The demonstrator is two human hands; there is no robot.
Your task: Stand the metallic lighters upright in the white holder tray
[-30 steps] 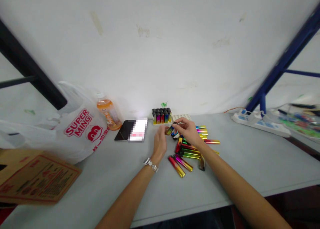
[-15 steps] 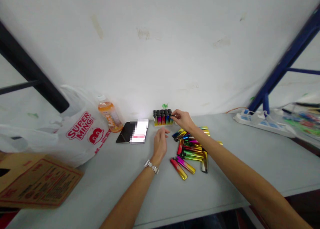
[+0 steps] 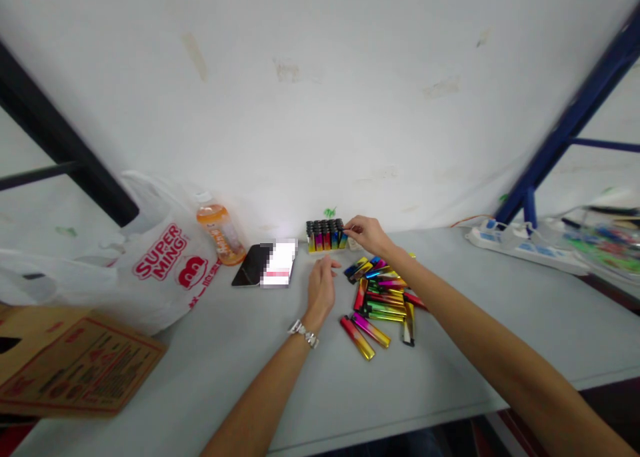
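Upright lighters [image 3: 326, 237] with black tops stand packed in a tray against the wall. At the right end of this block, my right hand [image 3: 367, 234] pinches a blue lighter [image 3: 344, 238] that leans slightly. My left hand [image 3: 321, 284] rests on the table in front of the block, fingers loosely bent and apart, holding nothing. A silver watch or bracelet [image 3: 303, 333] is on that wrist. To its right lies a loose pile of shiny multicoloured lighters [image 3: 385, 304], partly under my right forearm. Nearer to me are a red-gold lighter [image 3: 358, 338] and a purple-gold lighter [image 3: 371, 330].
Left of my hands lie a black phone [image 3: 253, 265] and a lit, blurred screen [image 3: 279, 264]. Farther left are an orange drink bottle [image 3: 221, 234], a white plastic bag [image 3: 165, 277] and a cardboard box [image 3: 85, 364]. A power strip [image 3: 525, 247] lies at the right.
My right hand has shifted very slightly at the block's right end, and the blue lighter at its fingertips shows more clearly. My left hand stays put.
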